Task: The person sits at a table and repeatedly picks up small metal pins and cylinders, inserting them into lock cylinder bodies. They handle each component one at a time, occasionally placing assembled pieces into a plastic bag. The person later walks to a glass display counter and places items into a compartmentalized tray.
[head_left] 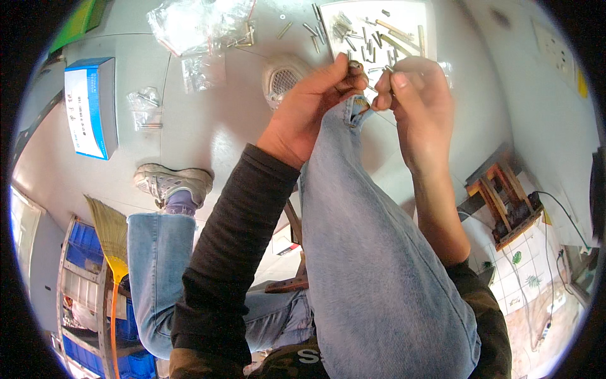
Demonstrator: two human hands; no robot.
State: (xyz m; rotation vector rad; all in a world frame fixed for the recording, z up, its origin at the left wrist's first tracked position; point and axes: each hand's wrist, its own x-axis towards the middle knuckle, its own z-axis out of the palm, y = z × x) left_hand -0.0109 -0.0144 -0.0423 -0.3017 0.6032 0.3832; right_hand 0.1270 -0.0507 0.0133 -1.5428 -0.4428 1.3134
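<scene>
My left hand (312, 104) and my right hand (413, 95) are raised together above my bent knee in blue jeans (372, 252). The fingertips of both hands pinch a small metal part (369, 85) between them; it is too small to tell its shape. Behind the hands lies a white tray (328, 16) holding several small metal pins and bolts.
A round white mesh object (283, 79) lies on the floor by my left hand. Clear plastic bags (196, 25) of small parts and a blue and white box (93, 104) lie further left. My foot in a white sneaker (172, 183), a broom (110, 237) and a wooden frame (505, 202) are nearby.
</scene>
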